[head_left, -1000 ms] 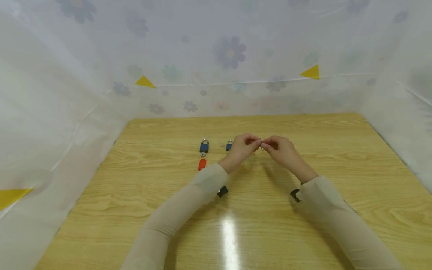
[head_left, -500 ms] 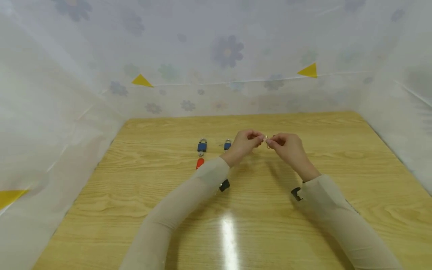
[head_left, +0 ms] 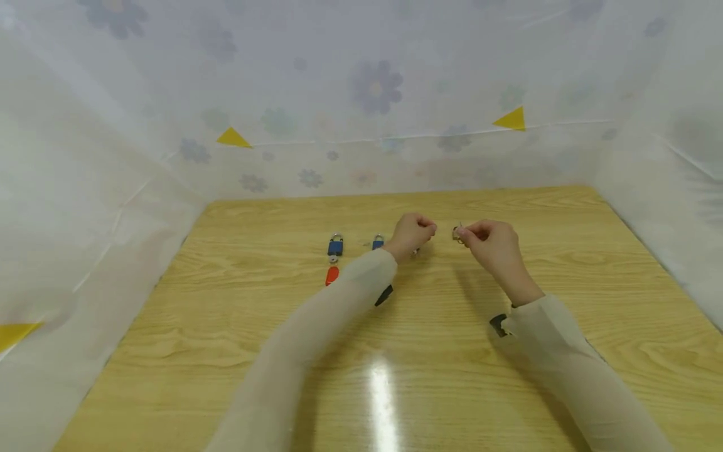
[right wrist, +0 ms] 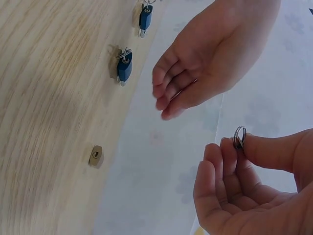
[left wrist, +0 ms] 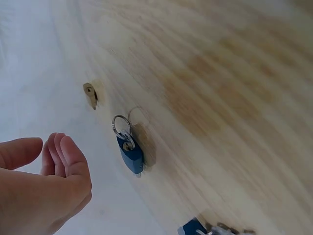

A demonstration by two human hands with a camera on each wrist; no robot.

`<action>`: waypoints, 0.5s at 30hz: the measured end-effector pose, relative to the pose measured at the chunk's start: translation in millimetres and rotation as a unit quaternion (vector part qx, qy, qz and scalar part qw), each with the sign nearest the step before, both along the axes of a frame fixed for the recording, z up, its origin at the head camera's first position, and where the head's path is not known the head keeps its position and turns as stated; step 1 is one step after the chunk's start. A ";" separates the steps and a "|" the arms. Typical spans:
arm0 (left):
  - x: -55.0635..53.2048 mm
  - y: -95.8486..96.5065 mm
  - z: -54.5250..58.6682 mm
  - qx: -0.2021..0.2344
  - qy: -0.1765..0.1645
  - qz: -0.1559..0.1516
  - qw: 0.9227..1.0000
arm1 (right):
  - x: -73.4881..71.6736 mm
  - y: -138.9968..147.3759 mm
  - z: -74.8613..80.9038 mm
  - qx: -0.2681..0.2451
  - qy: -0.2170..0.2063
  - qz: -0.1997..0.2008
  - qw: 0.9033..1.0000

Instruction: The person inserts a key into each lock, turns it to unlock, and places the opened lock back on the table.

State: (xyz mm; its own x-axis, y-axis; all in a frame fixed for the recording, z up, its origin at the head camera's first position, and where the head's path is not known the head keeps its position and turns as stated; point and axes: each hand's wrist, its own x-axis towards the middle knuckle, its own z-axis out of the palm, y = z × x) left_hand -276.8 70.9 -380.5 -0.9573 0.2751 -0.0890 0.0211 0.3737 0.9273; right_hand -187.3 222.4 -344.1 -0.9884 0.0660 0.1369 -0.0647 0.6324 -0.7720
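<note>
My right hand pinches a small metal key ring between thumb and fingertips. Part of what hangs on the ring is hidden by the fingers. Just beyond those fingertips, a small brass padlock lies on the table, its keyhole showing. My left hand hovers to the left with loosely curled fingers, and a gap shows between thumb and fingers with nothing in it. Near its wrist lies a blue padlock that has a ring and key at its keyhole.
Farther left lies another blue padlock, with a metal piece and a red tag below it. The wood-grain table ends at pale flowered curtains at the back and sides.
Both hands were fingertip to fingertip at the ring. They have moved apart, the left hand letting go and the right moving right with the ring. The brass padlock has come into view.
</note>
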 end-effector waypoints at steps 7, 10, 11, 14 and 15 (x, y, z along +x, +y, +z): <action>-23.0 24.2 -15.9 -0.075 0.035 0.000 0.997 | 3.7 2.2 0.1 -0.007 0.004 -0.004 1.000; -27.5 27.7 -20.6 -0.085 0.034 0.001 0.996 | 3.8 1.7 0.0 -0.008 0.004 -0.005 1.000; -27.4 28.2 -21.7 -0.087 0.034 0.002 0.996 | 3.8 1.5 0.0 -0.009 0.005 -0.005 1.000; -18.9 27.2 -16.2 -0.102 0.030 0.005 0.994 | 3.7 0.1 0.5 -0.008 0.005 -0.005 1.000; -17.1 27.1 -15.6 -0.106 0.032 0.006 0.994 | 3.6 -0.6 0.7 -0.010 0.006 -0.004 1.000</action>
State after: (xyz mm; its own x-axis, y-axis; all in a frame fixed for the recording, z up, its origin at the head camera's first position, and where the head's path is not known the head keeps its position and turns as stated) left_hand -293.9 98.0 -396.1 -0.9659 0.2455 -0.0825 0.0723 0.5616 0.8242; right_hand -183.7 221.8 -343.4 -0.9862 0.0776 0.1466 -0.0678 0.6182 -0.7831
